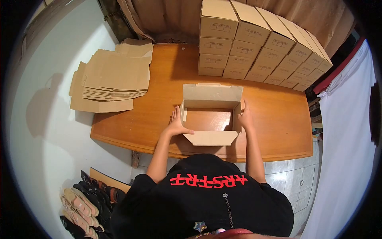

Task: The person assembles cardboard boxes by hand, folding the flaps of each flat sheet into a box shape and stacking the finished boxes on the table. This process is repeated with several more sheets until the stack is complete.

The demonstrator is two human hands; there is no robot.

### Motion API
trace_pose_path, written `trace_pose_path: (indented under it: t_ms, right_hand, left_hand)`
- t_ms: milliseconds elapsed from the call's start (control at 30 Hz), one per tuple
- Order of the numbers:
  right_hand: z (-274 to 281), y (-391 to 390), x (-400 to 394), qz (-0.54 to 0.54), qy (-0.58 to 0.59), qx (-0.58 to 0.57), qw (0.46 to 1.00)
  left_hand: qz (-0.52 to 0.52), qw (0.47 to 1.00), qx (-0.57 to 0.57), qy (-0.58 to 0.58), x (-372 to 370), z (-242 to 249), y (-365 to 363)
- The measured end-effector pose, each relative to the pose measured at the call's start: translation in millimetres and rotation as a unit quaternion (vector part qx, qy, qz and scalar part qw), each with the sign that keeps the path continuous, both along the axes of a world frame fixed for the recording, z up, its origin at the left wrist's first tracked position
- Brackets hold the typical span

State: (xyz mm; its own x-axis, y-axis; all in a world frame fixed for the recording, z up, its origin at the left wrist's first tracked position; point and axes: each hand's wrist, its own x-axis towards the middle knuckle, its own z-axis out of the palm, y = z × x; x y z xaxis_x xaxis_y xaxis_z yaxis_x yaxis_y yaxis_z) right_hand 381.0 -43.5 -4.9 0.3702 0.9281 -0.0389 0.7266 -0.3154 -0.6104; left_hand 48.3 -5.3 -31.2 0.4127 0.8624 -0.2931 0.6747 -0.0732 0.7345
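A brown cardboard box [213, 95] stands unfolded on the table in front of me, with its back and front flaps spread outward. The table's wood shows through its inside, so the bottom is not closed. My left hand [175, 124] holds the left wall, its fingers along the outside and its thumb over the front left corner. On the opposite side, my right hand [246, 116] grips the right wall, with one finger pointing up along the outside.
Flat cardboard blanks [115, 73] lie piled at the table's left end. Several rows of closed, printed boxes [254, 49] are stacked at the back right of the wooden table [278, 131]. Sandals [83, 207] sit on the floor at lower left; a white cloth [346, 131] hangs at right.
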Motion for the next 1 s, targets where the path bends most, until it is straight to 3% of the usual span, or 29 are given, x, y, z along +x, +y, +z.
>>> trace_pose_path:
  t_ms: [200,300,400,500,600,767,867,967,1000]
  right_hand:
    - [-24.7,20.2,31.1,0.082,0.077,0.036,0.993]
    - [15.7,11.7,16.5,0.038,0.181,-0.061,0.981]
    - [-2.1,9.2,22.4,0.025,0.230,-0.002,0.973]
    - [-10.7,5.6,27.5,0.092,0.181,0.002,0.979]
    - [-19.0,-3.6,28.8,0.131,0.098,0.108,0.981]
    - [-2.4,-29.9,12.2,0.131,0.036,0.035,0.990]
    - [-14.6,-36.9,14.7,0.102,-0.013,0.134,0.986]
    - [-27.2,-45.1,23.5,-0.092,-0.074,0.147,0.982]
    - [-25.2,-46.0,33.5,-0.116,0.028,0.071,0.990]
  left_hand:
    - [0.000,1.000,0.013,-0.004,1.8,0.6,-0.5]
    - [0.001,1.000,0.019,0.004,1.6,-0.8,0.8]
    - [0.016,0.999,0.036,0.000,2.5,-1.3,1.9]
    - [0.044,0.998,0.052,-0.011,4.6,6.6,-1.0]
    - [0.046,0.994,0.102,-0.011,6.0,19.2,-2.4]
    - [-0.027,0.979,0.193,0.054,9.2,22.0,-0.4]
    - [-0.055,0.973,0.196,0.111,15.8,27.1,-3.8]
    - [-0.070,0.967,0.199,0.142,23.4,28.0,-6.2]
    - [-0.068,0.965,0.200,0.155,26.1,27.7,-7.4]
